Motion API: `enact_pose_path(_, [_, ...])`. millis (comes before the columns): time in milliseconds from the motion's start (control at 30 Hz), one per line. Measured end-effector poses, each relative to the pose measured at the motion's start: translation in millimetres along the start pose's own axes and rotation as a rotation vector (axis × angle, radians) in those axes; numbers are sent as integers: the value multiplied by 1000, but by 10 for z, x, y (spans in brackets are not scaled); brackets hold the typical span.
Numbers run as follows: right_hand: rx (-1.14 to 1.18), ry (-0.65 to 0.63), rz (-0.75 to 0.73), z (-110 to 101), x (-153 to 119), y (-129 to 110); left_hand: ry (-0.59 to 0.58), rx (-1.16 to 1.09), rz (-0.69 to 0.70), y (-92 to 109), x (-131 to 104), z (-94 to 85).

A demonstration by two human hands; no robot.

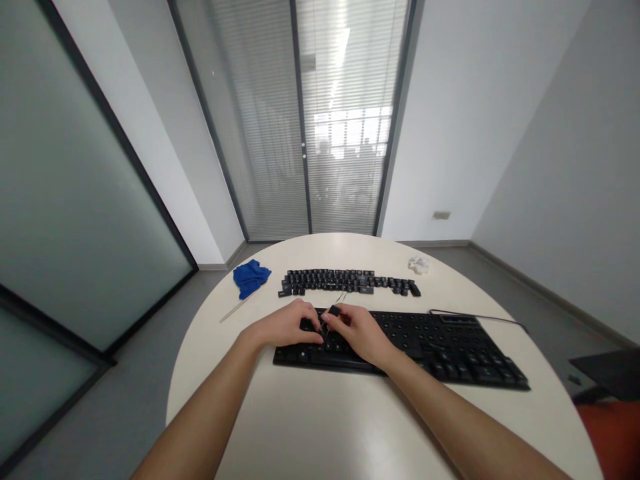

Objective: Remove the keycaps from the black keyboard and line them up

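A black keyboard (410, 343) lies across the table, and many of its key positions at the left and middle look stripped of keycaps. My right hand (367, 333) is closed over it, thumb and forefinger pinching what looks like a wire keycap puller (335, 311) with a small black body. Thin wires stick out from its far side. My left hand (293, 323) rests on the keyboard's left part, its thumb and forefinger nearly meeting beside the puller's near end. What lies between those left fingertips is too small to make out.
Beyond the keyboard, loose black keycaps (330, 280) are laid out in rows. A blue cloth (251, 277) and a thin pale stick (240, 305) lie at the left. A crumpled white tissue (419, 265) sits at the back right. The keyboard's cable (480, 316) runs toward the table's right edge.
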State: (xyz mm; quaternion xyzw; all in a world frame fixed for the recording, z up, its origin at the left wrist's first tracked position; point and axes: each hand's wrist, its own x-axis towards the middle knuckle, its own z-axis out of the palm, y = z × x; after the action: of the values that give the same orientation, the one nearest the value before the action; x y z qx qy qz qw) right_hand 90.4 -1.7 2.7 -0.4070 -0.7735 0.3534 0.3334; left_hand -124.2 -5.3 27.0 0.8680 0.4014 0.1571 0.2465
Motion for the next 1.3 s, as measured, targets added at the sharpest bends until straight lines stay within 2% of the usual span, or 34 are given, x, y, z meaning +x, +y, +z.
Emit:
enact_pose_path(133, [24,75,-18,-6,1,11,55,-36,19,29,25,6])
enact_pose_path(233, [73,127,1,-24,19,32,99,-102,-26,34,43,13])
enact_pose_path(333, [117,133,17,-49,38,53,114,-198,-62,4,69,46])
enact_pose_path(500, [121,142,33,-93,57,89,194,-305,-7,-26,113,132])
enact_pose_path(767, [138,197,81,-106,88,133,294,102,140,7,136,161])
enact_pose_path(967, [85,210,100,-111,86,127,248,209,210,23,150,179])
enact_pose_path(1067, [78,213,106,-113,83,130,266,211,246,65,150,185])
enact_pose_path(1200, [53,237,114,-110,87,130,392,216,255,74,153,193])
enact_pose_path(1300, [27,249,121,-110,88,130,534,258,148,2,156,189])
